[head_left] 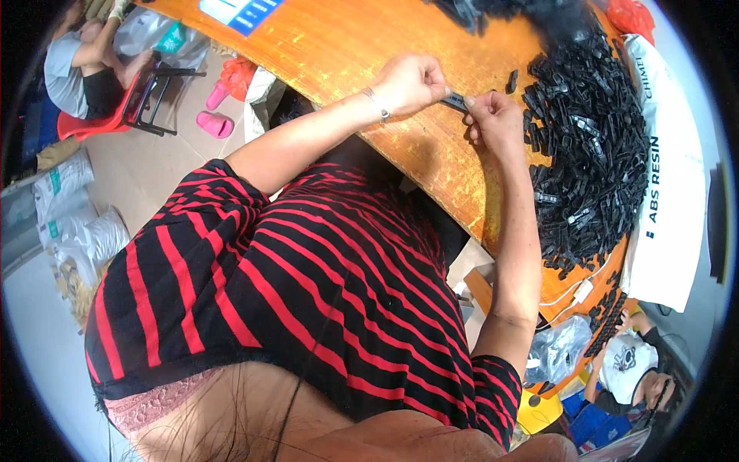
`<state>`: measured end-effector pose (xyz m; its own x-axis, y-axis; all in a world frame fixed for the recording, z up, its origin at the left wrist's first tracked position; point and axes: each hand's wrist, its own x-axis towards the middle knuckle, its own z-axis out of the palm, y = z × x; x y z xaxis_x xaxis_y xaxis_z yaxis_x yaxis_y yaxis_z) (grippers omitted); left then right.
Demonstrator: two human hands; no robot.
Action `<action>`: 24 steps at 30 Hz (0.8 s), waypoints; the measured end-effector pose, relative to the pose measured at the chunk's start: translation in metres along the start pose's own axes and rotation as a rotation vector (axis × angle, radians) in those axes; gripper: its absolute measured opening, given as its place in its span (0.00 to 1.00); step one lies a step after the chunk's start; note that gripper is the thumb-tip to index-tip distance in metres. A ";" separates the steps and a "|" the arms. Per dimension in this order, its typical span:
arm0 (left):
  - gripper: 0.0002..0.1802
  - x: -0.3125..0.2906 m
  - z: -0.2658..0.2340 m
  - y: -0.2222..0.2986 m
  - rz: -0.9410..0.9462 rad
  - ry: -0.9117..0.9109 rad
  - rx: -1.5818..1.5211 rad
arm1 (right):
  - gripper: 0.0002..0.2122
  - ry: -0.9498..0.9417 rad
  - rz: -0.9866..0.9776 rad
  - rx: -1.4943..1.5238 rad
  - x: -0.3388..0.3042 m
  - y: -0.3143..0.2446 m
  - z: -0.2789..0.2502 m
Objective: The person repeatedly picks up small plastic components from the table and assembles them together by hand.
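Here, the left hand point(410, 82) and right hand point(497, 120), both narrowed, pinch opposite ends of a small black strip point(456, 101) over the wooden tabletop point(331, 48), beside a heap of black plastic pieces point(593, 158).

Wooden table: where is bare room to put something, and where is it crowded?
Bare wood lies between the printed sheet and the left hand, and between the right hand and near edge. A heap of black pieces crowds the right.

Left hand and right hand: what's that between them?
The head view shows a slim black piece between the left hand and the right hand, pinched at its ends, with the orange-brown tabletop behind it.
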<state>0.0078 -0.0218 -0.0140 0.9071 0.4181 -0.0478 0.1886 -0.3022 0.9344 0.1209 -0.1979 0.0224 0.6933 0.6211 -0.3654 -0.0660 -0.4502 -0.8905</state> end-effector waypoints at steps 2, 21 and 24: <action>0.10 -0.004 -0.004 0.003 -0.020 0.045 0.052 | 0.09 -0.028 0.001 0.014 0.003 0.001 0.005; 0.08 0.007 0.004 0.037 -0.139 -0.084 0.382 | 0.11 -0.022 -0.096 -0.181 0.005 0.013 -0.002; 0.09 0.004 -0.001 0.038 -0.149 -0.091 0.339 | 0.11 -0.019 -0.175 -0.196 0.004 0.010 0.001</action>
<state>0.0184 -0.0310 0.0217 0.8871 0.4057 -0.2201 0.4212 -0.5164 0.7456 0.1218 -0.1992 0.0123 0.6686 0.7113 -0.2170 0.1956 -0.4497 -0.8715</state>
